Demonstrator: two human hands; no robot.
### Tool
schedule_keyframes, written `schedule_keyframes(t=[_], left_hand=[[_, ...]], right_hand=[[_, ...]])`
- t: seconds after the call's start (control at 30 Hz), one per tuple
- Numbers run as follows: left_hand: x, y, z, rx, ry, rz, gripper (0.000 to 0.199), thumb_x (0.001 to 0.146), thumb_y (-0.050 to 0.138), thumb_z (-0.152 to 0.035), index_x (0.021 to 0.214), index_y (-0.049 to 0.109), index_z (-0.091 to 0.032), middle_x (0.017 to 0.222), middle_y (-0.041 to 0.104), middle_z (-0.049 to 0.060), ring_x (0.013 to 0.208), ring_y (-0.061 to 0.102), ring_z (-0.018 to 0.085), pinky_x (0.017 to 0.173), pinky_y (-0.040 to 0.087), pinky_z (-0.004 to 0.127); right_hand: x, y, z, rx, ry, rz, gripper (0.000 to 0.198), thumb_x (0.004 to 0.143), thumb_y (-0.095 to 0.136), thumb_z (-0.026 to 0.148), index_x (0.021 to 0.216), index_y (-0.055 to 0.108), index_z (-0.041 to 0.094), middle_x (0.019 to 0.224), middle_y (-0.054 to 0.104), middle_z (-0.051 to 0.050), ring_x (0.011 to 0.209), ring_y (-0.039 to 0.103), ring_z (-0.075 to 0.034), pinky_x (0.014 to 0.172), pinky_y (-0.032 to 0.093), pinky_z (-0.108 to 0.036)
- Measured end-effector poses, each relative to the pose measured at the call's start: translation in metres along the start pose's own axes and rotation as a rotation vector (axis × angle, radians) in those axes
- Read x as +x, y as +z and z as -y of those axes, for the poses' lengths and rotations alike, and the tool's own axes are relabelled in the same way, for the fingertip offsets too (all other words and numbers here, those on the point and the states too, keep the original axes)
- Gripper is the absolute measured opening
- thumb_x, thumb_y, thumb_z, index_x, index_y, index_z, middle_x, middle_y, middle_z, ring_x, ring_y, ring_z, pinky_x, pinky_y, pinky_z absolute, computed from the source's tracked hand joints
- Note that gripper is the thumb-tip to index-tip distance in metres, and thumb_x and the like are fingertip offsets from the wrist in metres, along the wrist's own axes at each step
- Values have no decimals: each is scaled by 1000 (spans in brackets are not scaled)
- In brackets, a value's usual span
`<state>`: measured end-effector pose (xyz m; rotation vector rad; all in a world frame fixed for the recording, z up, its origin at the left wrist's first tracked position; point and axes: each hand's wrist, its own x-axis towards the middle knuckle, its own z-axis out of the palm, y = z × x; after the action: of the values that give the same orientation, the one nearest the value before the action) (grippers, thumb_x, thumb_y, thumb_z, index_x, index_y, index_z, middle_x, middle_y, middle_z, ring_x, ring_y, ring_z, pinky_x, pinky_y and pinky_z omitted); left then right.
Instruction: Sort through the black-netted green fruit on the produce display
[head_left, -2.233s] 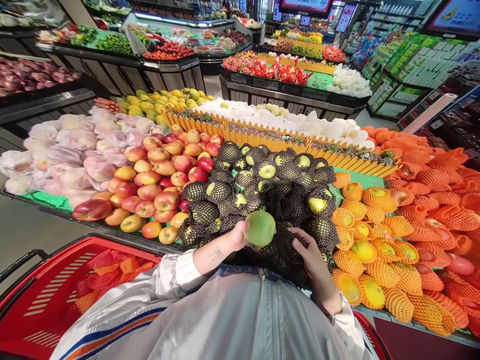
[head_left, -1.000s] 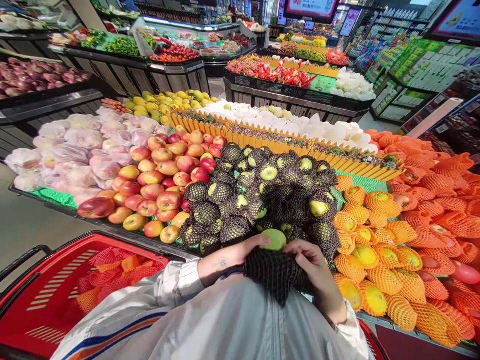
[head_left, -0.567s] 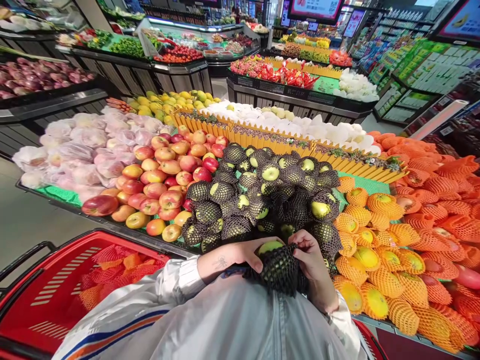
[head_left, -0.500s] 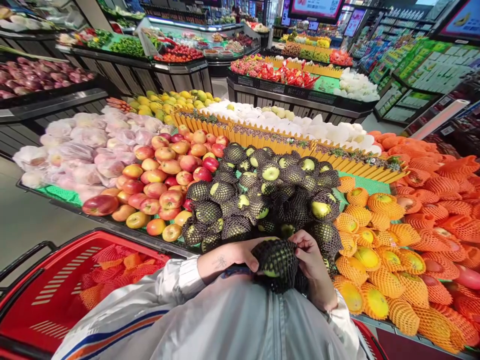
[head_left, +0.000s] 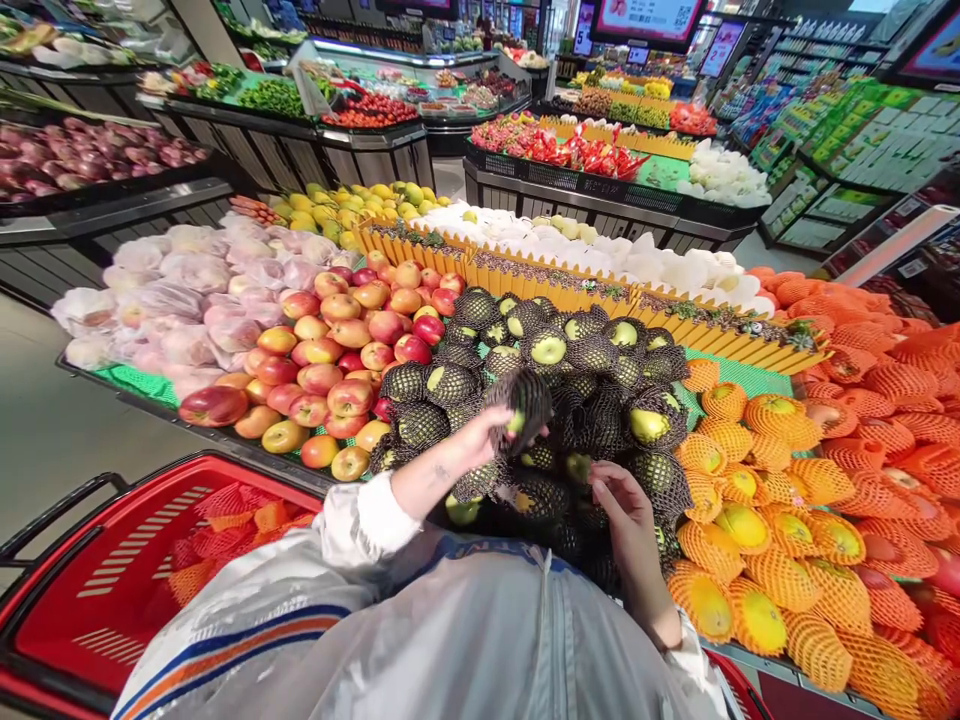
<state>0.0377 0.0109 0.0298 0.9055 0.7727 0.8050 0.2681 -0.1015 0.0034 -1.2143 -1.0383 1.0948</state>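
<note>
Black-netted green fruit [head_left: 523,405] sits clenched in my left hand [head_left: 480,437] above the display's front edge [head_left: 225,437]; my right hand [head_left: 624,497] hovers beside it, fingers loose, empty.

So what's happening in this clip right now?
A person stands at a supermarket fruit display. Their left hand holds a green fruit in black foam netting above the pile of black-netted green fruit. The right hand hovers open and empty over the near edge of that pile. Red apples lie to the left, orange-netted fruit to the right, and a red shopping basket sits beside the person.
</note>
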Motion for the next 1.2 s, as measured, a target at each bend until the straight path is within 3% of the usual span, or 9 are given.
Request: schedule_keyframes(t=[0.1, 0.23, 0.4, 0.57, 0.7, 0.8, 0.9, 1.03, 1.2], left_hand=[[48, -46, -38, 136, 206, -202, 91, 59, 86, -39, 136, 41, -24, 130, 61, 10, 121, 60, 29, 104, 48, 43], [103, -104, -71, 803, 446, -433, 97, 59, 89, -34, 139, 36, -20, 138, 53, 12, 128, 53, 31, 113, 39, 45], [137, -130, -72, 1686, -5, -353, 105, 60, 86, -18, 150, 31, -22, 155, 35, 20, 140, 37, 43, 113, 35, 53], [155, -120, -65, 1760, -217, -202, 104, 62, 85, -24, 152, 34, -22, 163, 23, 25, 146, 26, 50, 112, 31, 63], [151, -101, -68, 1815, -149, -169, 91, 75, 75, -31, 153, 32, -15, 166, 16, 24, 151, 10, 47, 119, 16, 61], [141, -84, -63, 1820, -95, -54, 67, 82, 66, -33, 143, 48, -13, 155, 41, 20, 144, 34, 37, 118, 28, 46], [135, -71, -49, 1789, -196, 107, 48, 75, 73, -33, 118, 71, -13, 122, 70, 15, 113, 63, 33, 101, 47, 37], [133, -67, -24, 1765, -364, 208, 47, 54, 86, -28, 96, 79, -8, 94, 77, 15, 91, 69, 34, 86, 53, 38], [132, -74, -4, 1765, -401, 176, 59, 46, 89, -30, 100, 79, -6, 102, 76, 19, 108, 64, 42, 97, 49, 45]], right_hand=[[-9, -18, -9, -43, 50, -35, 19, 84, 75, 38, 98, 72, 26, 104, 66, -3, 99, 57, -20, 88, 44, -33], [-18, -37, -24, -63, 82, -92, 23, 84, 75, 40, 102, 71, 26, 103, 65, -2, 91, 54, -19, 78, 42, -30], [-21, -50, -33, -53, 90, -118, 23, 84, 75, 42, 102, 72, 26, 99, 64, 0, 80, 50, -15, 74, 40, -28], [-20, -53, -32, -43, 91, -152, 25, 83, 76, 43, 99, 73, 25, 95, 65, -1, 79, 52, -15, 72, 41, -29], [-18, -50, -33, -23, 110, -171, 27, 79, 79, 45, 95, 74, 24, 92, 67, -2, 79, 53, -16, 70, 42, -28], [-17, -48, -34, -23, 124, -172, 27, 78, 80, 45, 94, 74, 24, 91, 67, -2, 79, 54, -16, 69, 42, -28], [-15, -46, -33, -39, 125, -149, 27, 79, 80, 44, 95, 74, 24, 91, 68, -2, 80, 54, -16, 70, 42, -28], [-14, -42, -27, -74, 90, -108, 23, 82, 77, 41, 97, 74, 25, 95, 68, -2, 84, 56, -17, 71, 42, -28], [-12, -40, -25, -90, 94, -109, 22, 82, 77, 42, 95, 73, 24, 94, 68, -2, 83, 56, -17, 70, 42, -29]])
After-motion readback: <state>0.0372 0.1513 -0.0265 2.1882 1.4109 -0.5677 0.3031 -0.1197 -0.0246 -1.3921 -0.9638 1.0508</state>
